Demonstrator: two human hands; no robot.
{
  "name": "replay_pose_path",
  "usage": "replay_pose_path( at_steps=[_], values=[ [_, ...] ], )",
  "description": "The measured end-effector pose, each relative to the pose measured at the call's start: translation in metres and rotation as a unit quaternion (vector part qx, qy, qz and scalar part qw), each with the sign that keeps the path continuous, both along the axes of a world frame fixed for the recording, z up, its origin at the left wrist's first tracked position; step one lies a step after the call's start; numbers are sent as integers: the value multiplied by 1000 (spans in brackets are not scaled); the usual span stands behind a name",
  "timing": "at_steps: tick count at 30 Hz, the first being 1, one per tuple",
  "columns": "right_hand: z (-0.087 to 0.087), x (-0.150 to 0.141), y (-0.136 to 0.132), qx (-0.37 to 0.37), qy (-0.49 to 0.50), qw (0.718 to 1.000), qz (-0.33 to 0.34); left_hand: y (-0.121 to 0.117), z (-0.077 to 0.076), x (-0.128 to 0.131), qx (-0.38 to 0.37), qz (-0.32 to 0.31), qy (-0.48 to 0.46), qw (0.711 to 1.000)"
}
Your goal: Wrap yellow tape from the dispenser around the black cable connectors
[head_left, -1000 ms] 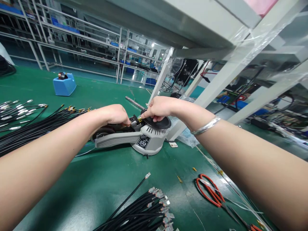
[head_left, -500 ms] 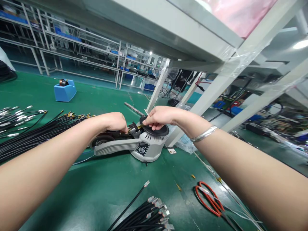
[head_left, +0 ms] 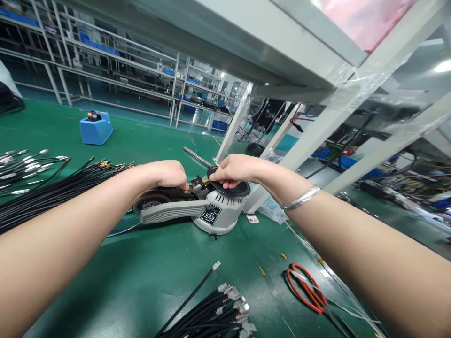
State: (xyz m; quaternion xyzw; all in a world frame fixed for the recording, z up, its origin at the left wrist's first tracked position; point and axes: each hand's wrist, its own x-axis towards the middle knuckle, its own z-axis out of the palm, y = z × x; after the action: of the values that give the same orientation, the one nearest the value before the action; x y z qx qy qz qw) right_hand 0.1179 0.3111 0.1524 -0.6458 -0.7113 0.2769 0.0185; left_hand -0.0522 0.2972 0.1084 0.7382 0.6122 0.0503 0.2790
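A grey tape dispenser [head_left: 225,217] with a round body and a long side arm stands on the green bench. Its black round top [head_left: 239,189] lies under my right hand [head_left: 234,170], whose fingers are closed in a pinch at the disc's left edge. My left hand [head_left: 172,174] is bent down over the dispenser's arm, fingers together beside the dark cutter head [head_left: 200,185]. A thin amber strip shows at the cutter head, between the two hands. What either set of fingertips grips is hidden or too small to name.
Black cables with metal plugs [head_left: 211,312] lie in front, and another cable bundle [head_left: 66,188] lies left. Red-handled scissors [head_left: 306,288] rest at right. A blue tape holder [head_left: 96,129] stands behind. A white frame post [head_left: 234,124] rises behind the dispenser, under an overhead shelf.
The view has shifted slightly. Both hands stay at the dispenser, closed, with almost the same pose as before.
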Motion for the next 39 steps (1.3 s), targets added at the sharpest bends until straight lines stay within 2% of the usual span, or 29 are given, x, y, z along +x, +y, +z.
replay_pose_path(
  at_steps=[27,39],
  values=[
    [-3,2,2,-10,17,1000,-6,-1,0,0,-2,0,-8,1000],
    [3,-1,7,-11,-53,999,-4,0,-2,1,0,3,-8,1000]
  ],
)
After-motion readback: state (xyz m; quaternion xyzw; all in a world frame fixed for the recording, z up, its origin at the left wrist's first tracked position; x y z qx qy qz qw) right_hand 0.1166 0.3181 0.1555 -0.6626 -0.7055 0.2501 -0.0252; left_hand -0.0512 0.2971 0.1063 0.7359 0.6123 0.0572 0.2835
